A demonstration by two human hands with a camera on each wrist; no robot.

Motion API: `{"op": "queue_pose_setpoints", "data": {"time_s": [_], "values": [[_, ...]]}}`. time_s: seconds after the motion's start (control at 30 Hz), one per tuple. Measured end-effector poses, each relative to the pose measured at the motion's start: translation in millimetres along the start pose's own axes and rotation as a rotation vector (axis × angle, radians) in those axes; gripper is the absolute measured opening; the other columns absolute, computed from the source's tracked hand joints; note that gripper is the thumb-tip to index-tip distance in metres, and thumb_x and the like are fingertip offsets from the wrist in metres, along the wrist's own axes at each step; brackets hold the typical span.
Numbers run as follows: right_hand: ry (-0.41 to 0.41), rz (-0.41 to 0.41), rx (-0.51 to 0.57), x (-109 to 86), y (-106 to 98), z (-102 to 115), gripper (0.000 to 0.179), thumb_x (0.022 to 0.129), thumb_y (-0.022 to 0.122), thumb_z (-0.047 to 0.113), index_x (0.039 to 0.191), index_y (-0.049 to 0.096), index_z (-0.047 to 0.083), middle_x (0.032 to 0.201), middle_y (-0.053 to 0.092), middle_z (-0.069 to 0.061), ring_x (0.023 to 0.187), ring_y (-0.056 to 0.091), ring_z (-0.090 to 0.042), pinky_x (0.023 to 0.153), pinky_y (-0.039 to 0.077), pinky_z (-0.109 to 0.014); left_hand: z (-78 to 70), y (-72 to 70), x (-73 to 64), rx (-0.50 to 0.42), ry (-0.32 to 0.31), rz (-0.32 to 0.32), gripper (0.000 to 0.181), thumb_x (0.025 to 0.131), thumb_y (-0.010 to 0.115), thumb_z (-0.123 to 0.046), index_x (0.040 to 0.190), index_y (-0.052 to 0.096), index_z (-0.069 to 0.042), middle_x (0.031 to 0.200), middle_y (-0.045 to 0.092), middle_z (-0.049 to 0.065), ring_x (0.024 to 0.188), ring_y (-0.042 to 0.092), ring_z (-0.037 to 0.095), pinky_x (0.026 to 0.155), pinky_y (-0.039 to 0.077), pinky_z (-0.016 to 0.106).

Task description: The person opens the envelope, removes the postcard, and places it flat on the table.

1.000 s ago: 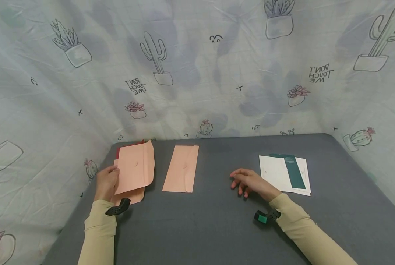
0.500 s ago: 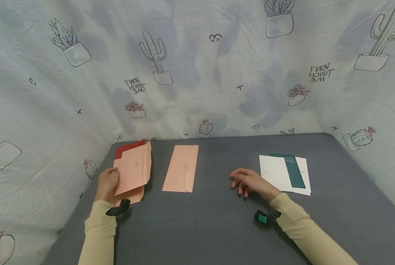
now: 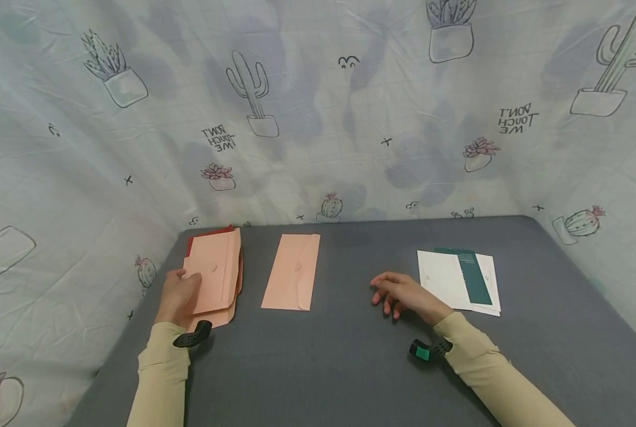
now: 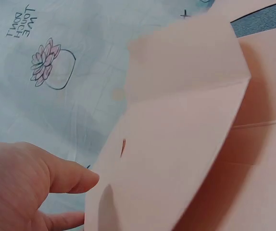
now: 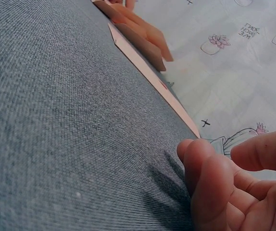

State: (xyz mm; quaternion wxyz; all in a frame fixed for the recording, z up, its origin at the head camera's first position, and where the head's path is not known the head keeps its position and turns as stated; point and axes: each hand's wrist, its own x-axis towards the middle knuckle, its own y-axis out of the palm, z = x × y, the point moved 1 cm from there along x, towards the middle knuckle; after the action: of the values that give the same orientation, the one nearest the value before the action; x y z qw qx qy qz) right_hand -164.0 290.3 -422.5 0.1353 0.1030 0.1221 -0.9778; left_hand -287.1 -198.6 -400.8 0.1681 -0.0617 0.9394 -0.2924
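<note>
My left hand (image 3: 178, 295) pinches the left edge of a pink envelope (image 3: 213, 279), its thumb on the upper face. This envelope's flap (image 4: 191, 57) stands out from the body in the left wrist view. Beneath it lies another pink envelope (image 3: 223, 317), and a red piece (image 3: 189, 245) shows along the back edge of the pile. The right hand (image 3: 407, 295) rests on the grey table with loosely bent fingers and holds nothing. In the right wrist view its fingertips (image 5: 198, 154) are at the table surface.
A separate pink envelope (image 3: 293, 270) lies flat right of the pile. White cards (image 3: 440, 277) with a dark green card (image 3: 473, 279) across them lie beyond the right hand. A printed curtain (image 3: 318, 118) encloses the grey table (image 3: 307, 367) at the back and sides.
The held envelope has swung left and down over the pile, and more of the envelope beneath shows at the right. The left thumb reaches further onto it. The right hand has stayed still.
</note>
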Motion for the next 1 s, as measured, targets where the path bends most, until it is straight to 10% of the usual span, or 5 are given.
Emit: {"op": "queue_pose_setpoints", "data": {"time_s": [1.0], "values": [[-0.008, 0.015, 0.005, -0.7, 0.1, 0.3, 0.038, 0.109, 0.046, 0.031, 0.132, 0.056, 0.002, 0.099, 0.068, -0.009, 0.068, 0.06, -0.016, 0.055, 0.053, -0.029, -8.3, -2.5, -5.3, 0.243, 0.022, 0.052, 0.071, 0.104, 0.038, -0.043, 0.153, 0.021, 0.005, 0.155, 0.023, 0.037, 0.142, 0.011, 0.056, 0.11, 0.024, 0.072]]}}
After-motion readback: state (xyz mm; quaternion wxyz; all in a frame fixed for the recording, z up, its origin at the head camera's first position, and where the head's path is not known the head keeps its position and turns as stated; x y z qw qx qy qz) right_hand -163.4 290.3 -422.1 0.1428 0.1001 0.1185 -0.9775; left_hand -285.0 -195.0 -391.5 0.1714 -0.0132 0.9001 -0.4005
